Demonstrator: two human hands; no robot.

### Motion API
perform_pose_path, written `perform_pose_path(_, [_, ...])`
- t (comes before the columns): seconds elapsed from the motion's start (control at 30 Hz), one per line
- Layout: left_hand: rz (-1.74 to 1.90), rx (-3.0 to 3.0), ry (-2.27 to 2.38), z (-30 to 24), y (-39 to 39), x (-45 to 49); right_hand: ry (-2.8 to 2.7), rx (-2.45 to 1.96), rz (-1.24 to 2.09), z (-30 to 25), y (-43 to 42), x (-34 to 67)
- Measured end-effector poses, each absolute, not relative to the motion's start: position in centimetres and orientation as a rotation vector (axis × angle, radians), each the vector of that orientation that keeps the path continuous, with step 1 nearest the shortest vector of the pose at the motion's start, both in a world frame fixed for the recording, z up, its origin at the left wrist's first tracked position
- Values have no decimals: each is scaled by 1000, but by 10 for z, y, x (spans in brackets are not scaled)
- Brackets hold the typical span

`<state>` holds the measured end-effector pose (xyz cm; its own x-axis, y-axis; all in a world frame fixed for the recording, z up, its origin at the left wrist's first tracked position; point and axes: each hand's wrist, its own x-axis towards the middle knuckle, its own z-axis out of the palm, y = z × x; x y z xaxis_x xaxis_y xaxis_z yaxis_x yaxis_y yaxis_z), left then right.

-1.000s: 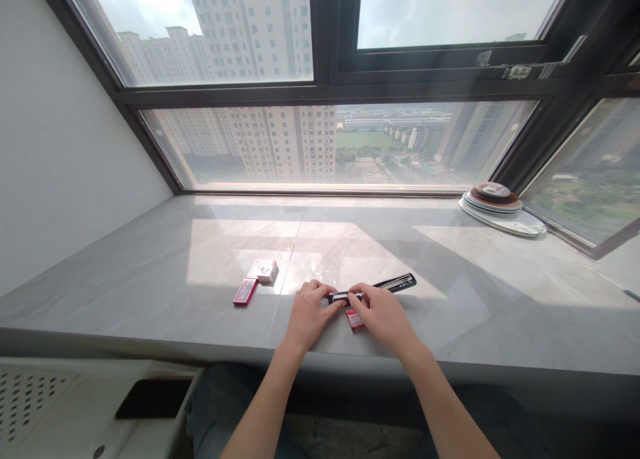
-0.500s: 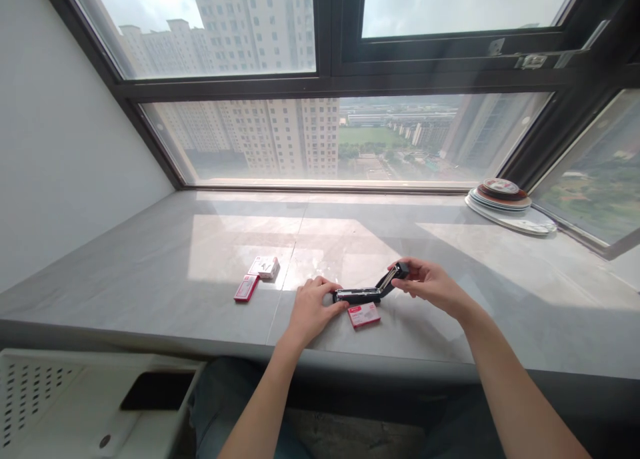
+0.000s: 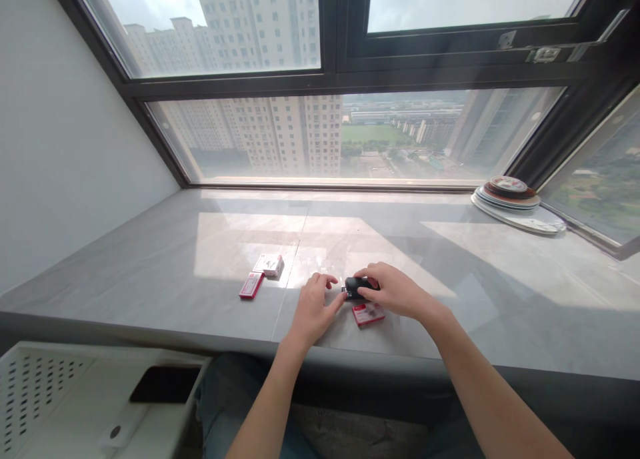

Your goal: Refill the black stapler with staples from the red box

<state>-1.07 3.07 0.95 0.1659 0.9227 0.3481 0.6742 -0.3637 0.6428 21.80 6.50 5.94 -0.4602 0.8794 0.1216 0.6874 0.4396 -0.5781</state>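
Observation:
A black stapler (image 3: 354,285) lies on the grey stone sill with its top arm folded down over the base. My right hand (image 3: 390,287) is closed around it from the right, fingers behind and thumb in front, hiding its right end. At the stapler's left end is my left hand (image 3: 315,305), its thumb close to or touching the metal tip and its fingers apart. Just in front of the stapler lies a red and white staple box (image 3: 369,315). Farther left, a red box (image 3: 251,285) lies against a white box (image 3: 270,264).
Stacked plates or trivets (image 3: 517,205) stand in the sill's far right corner. Dark window frames (image 3: 330,85) rise behind the sill (image 3: 210,292). Below its front edge on the left, a dark phone-like slab (image 3: 165,384) lies on a white perforated plastic surface (image 3: 65,425).
The stapler's raised top has swung down to the left onto its base, with my right hand following. My left hand has loosened from the left end. The view has shifted slightly.

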Motion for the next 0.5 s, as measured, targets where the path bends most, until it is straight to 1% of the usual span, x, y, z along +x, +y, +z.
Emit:
perform_pose_path(0.07, [1039,2155,1441,19,21,-1,-2230,-1372,586,55,69,231])
perform_pose_path(0.13, [969,2285,1216,28,12,12,-2141,-1453,589,49,75,244])
perform_pose_path(0.2, [861,2393,982,33,5,23,-2052,-1528,663,41,77,256])
perform_pose_path(0.27, [774,2429,873,34,5,24,-1957,-1557,756,32,74,264])
perform_pose_path(0.4, [696,2337,1029,29,13,-7,-1705,-1512,960,15,52,271])
perform_pose_path(0.5, [727,2251,1202,21,22,-34,-1489,-1498,1145,5,32,265])
